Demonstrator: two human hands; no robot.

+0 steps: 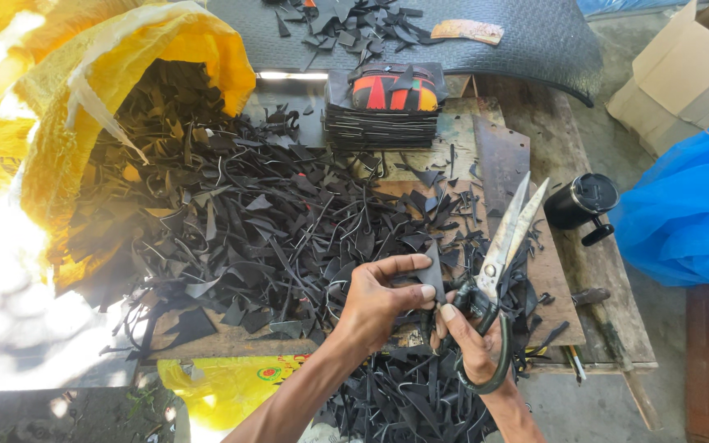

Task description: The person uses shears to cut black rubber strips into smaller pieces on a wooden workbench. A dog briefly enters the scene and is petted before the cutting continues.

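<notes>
Yellow sack [84,90] lies open on its side at your far left, spilling black scraps [248,221] across the wooden worktop [601,279]. Stack of cut pieces [381,123] sits at the back, black mug [582,201] to your right. Your right hand [473,336], thumb up, is closed through the handles of the shears [506,238], blades slightly parted, pointing away. Your left hand [375,303], fingers curled, pinches a small black piece [432,275] just beside the blades.

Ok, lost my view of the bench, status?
Left hand pinches black scrap piece. Right hand grips scissors, blades slightly open. Black offcuts heaped around.
</notes>
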